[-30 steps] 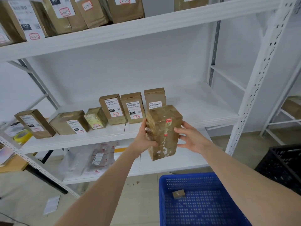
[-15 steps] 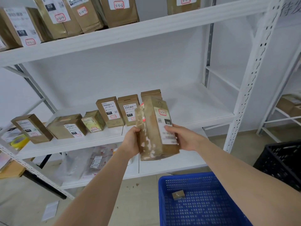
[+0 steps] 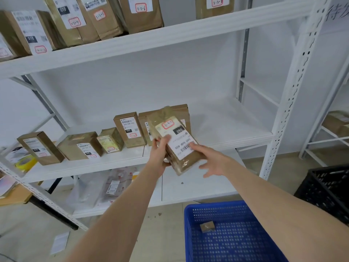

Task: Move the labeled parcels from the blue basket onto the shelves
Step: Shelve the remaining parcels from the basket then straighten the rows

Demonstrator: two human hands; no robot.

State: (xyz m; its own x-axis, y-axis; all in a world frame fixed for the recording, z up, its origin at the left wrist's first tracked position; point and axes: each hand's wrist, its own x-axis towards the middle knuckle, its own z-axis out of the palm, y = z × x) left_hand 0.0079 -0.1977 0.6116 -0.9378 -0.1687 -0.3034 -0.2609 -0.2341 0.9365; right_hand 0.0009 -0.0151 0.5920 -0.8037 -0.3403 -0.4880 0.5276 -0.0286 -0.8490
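Observation:
I hold a brown cardboard parcel (image 3: pixel 176 142) with a white label, tilted, in front of the middle shelf (image 3: pixel 226 127). My left hand (image 3: pixel 160 150) grips its left side, thumb on the label. My right hand (image 3: pixel 209 161) touches its lower right edge with fingers spread. Behind it, several labeled parcels (image 3: pixel 129 130) stand in a row on that shelf. The blue basket (image 3: pixel 190 233) sits on the floor at the bottom right with one small brown parcel (image 3: pixel 207 226) inside.
The upper shelf (image 3: pixel 151 40) carries several taller labeled parcels. A white upright post (image 3: pixel 289 103) stands right of the shelf. A black crate (image 3: pixel 328 190) sits right of the basket. Yellow tape (image 3: pixel 25 163) lies at far left. Bagged parcels (image 3: pixel 105 186) lie on the bottom shelf.
The parcel has been turned so its label faces me and tilted to the right. My right hand's fingers have spread off the box face toward its lower edge.

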